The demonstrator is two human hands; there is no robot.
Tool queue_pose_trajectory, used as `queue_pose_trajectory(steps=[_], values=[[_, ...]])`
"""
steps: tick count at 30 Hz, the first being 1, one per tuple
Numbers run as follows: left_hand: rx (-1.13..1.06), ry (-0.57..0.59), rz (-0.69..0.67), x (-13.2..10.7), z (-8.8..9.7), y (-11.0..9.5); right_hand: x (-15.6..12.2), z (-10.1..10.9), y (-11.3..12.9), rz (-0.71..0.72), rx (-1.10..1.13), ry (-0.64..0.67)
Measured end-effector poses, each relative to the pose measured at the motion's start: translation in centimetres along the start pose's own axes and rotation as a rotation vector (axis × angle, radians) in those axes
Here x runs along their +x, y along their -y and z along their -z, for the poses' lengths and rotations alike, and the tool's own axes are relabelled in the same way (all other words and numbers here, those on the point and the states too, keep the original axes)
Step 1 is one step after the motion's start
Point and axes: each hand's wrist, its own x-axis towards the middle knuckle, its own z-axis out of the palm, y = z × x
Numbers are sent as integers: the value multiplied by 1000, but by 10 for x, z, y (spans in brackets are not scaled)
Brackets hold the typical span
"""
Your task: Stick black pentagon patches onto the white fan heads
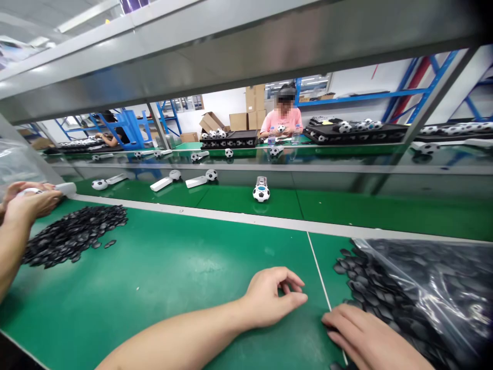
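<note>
Black patches (372,290) spill from a clear plastic bag (431,288) on the green bench (173,272), lying within easy reach of the right hand (370,339), whose fingers rest together at the pile's edge. The left hand (269,298) curls nearby, thumb and fingertips slightly apart, nothing visible between them.

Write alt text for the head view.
A person's right hand rests at the edge of small black pieces spilling from a clear plastic bag on a green workbench, the left hand curled nearby. A co-worker's hands hold a white item beside another black pile.
</note>
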Motion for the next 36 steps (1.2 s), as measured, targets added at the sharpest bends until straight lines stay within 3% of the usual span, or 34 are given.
queue_pose_trajectory(steps=[11, 27, 32, 36], values=[[136, 33, -53, -3, 4, -5, 4, -5, 14, -211, 70, 122], [209, 52, -75, -4, 5, -7, 8, -3, 16, -208, 122, 88], [237, 58, -85, -5, 5, -7, 11, 5, 20, -273, 315, 121], [251, 73, -99, -5, 6, -8, 12, 22, 33, -345, 693, 341]])
